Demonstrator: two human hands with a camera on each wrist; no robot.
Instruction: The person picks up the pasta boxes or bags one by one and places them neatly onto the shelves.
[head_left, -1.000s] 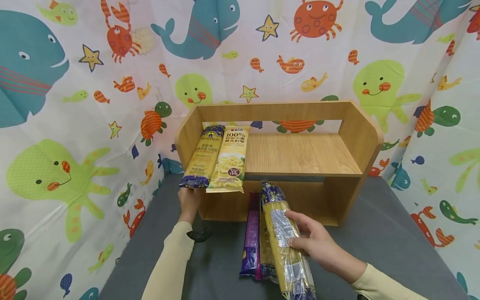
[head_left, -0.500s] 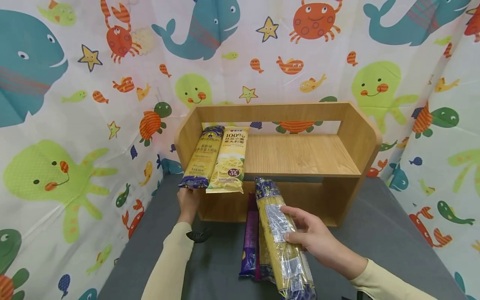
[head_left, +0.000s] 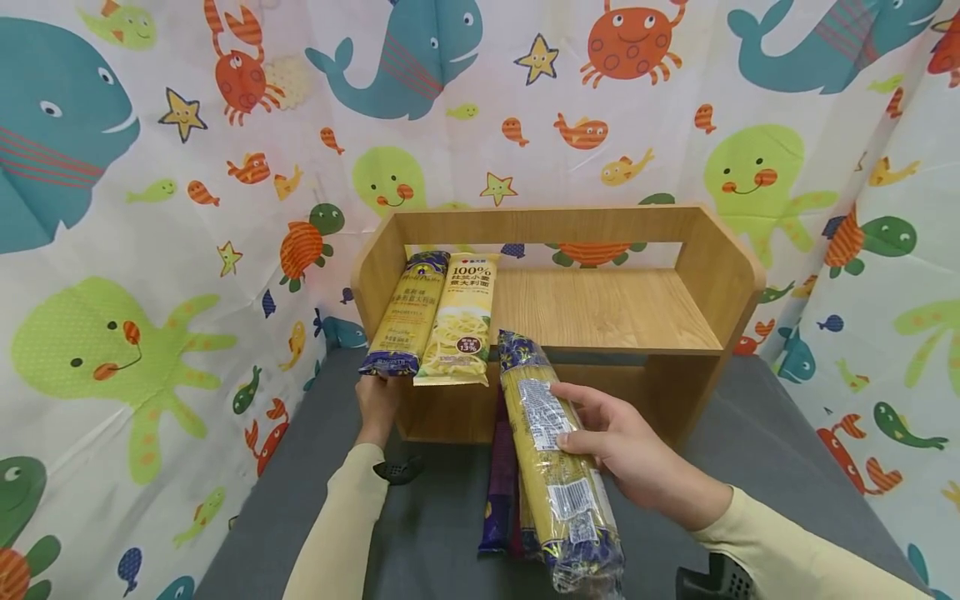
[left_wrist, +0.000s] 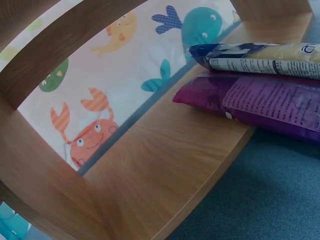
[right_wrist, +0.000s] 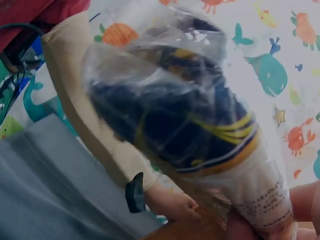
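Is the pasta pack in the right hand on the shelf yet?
Not yet. The right hand grips the pasta pack in the air, tilted, its far end just short of the shelf.

— What sort of place was it?
— A makeshift staged booth: sea-creature printed curtains (head_left: 150, 250) enclosed a grey-covered table (head_left: 787, 467), where a small wooden shelf (head_left: 600, 308) held pasta packets (head_left: 442, 317).
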